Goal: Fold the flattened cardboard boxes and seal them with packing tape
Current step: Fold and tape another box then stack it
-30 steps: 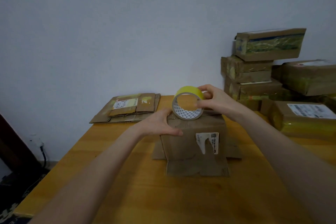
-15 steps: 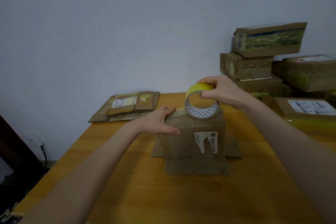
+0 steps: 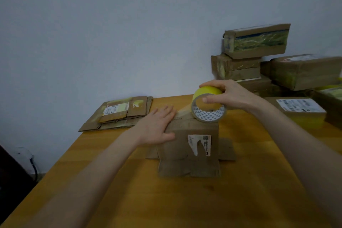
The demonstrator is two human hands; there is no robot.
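Observation:
A brown cardboard box [image 3: 192,146] stands upright in the middle of the wooden table [image 3: 185,200], its bottom flaps splayed out on the wood and a torn white label on its front. My left hand [image 3: 157,126] lies flat with straight fingers on the box's top left, thumb down the front face. My right hand [image 3: 229,94] grips a yellow roll of packing tape [image 3: 209,105] at the box's top right edge. A strip of tape runs from the roll leftward across the top toward my left fingers.
A pile of flattened boxes [image 3: 120,113] lies at the table's back left. Taped boxes [image 3: 257,42] are stacked at the back right against the wall, with more boxes [image 3: 299,107] beside my right forearm. A cable hangs by the wall at lower left.
My right hand has carried the tape roll rightward across the box top, drawing out tape. My left hand has shifted onto the top left and flattened.

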